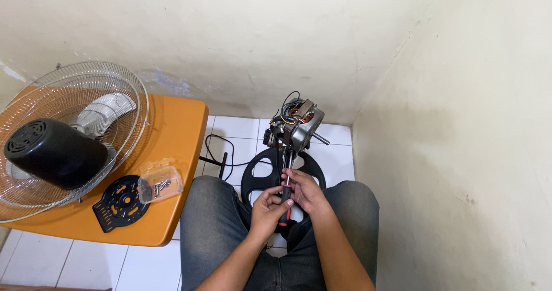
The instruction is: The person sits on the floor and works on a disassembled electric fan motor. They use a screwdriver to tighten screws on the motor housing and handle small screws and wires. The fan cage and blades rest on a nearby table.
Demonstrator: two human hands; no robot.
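1. Left, on the orange table [172, 210]: fan grille [75, 136], black motor cover [54, 153], black plate [121, 202], clear tray of screws [161, 184].
2. Centre: left hand [267, 207] closed on the screwdriver [284, 196] handle; right hand [305, 190] pinches its shaft.
3. Far centre: bare fan motor [296, 127] stands on its stand.
4. Judgement: screw work under the motor is in hand; the next move calls for steady tip alignment.

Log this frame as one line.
left hand: grips screwdriver | right hand: on screwdriver | fan motor: exposed on stand | fan guard, screw box: orange table

Cream walls [247, 32] meet in a corner above white floor tiles [336, 156], beside an orange table [178, 124].
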